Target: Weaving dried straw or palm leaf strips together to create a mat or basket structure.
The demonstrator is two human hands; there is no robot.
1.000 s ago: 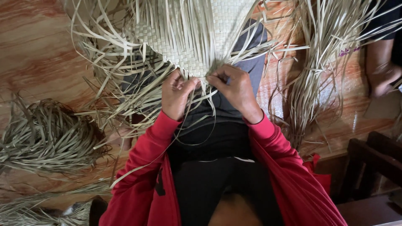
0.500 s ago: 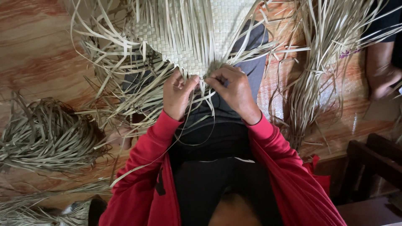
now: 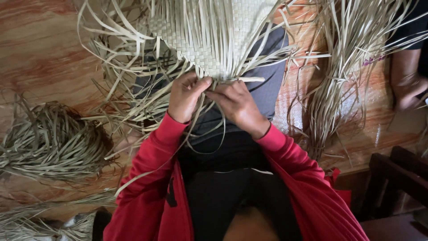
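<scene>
Seen from above, the left hand (image 3: 186,96) and right hand (image 3: 236,105) pinch pale straw strips (image 3: 243,79) at the near edge of a woven mat (image 3: 214,40) over the lap; the hands have drawn closer together, fingertips now touching; a loose straw bundle (image 3: 49,140) lies on the wooden floor (image 3: 40,53).

We saw no packages, labels, signs or screens anywhere in this view.
</scene>
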